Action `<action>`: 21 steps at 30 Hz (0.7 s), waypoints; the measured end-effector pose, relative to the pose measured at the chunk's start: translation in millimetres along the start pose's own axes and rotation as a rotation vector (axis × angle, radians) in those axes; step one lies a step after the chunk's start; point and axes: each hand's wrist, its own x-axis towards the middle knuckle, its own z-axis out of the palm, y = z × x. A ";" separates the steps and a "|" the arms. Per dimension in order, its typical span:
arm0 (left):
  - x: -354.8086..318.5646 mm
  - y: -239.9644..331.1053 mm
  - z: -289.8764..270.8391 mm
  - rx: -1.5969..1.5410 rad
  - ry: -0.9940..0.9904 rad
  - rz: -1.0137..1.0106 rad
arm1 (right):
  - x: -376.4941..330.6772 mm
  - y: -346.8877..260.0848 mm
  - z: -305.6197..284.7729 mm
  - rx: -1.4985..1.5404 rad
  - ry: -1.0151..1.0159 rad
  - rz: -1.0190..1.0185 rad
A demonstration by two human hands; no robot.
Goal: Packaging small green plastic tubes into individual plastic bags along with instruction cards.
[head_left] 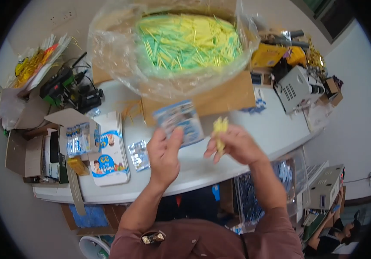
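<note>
My left hand (164, 157) is closed on a flat blue-and-white printed packet (185, 118), its thumb laid over the front. To the right of it, my right hand (240, 146) pinches a small bundle of thin yellow sticks (220, 126), upright between thumb and fingers. The two hands are apart, above the near side of the table. Beyond them a cardboard box (202, 100) lined with clear plastic (116, 56) holds a heap of loose yellow and green sticks (189, 41). A small silvery-blue sachet (139, 155) lies left of my left hand.
On the white table (276, 129), a stack of printed cards (112, 166) and an open carton of sachets (78, 139) stand at left. Black-and-green equipment (62, 86) is behind them, a grey machine (297, 90) at right. A transparent bin (254, 203) sits below the edge. A person (338, 231) works at lower right.
</note>
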 end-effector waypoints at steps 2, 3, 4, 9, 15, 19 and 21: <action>-7.1 -13.3 3.5 0.065 -0.163 -0.208 | -12.1 50.5 9.2 0.160 -0.064 0.114; -13.4 -19.5 3.1 0.123 -0.327 -0.381 | -13.7 71.8 12.1 0.244 -0.129 0.138; -23.9 -32.4 -1.5 0.129 -0.329 -0.404 | -14.1 89.7 12.9 0.316 -0.116 0.182; -49.7 -85.3 -24.2 0.189 -0.059 -0.447 | -10.7 150.0 4.0 0.554 -0.088 0.256; -34.2 -76.9 -55.8 0.195 0.161 -0.226 | 10.4 131.1 -29.0 -0.600 0.500 -0.360; -36.9 -69.6 -52.0 0.057 0.239 -0.436 | 30.1 166.5 -70.0 -0.978 0.574 -0.478; -39.8 -76.5 -61.0 0.040 0.229 -0.466 | 29.9 173.7 -67.8 -1.023 0.583 -0.505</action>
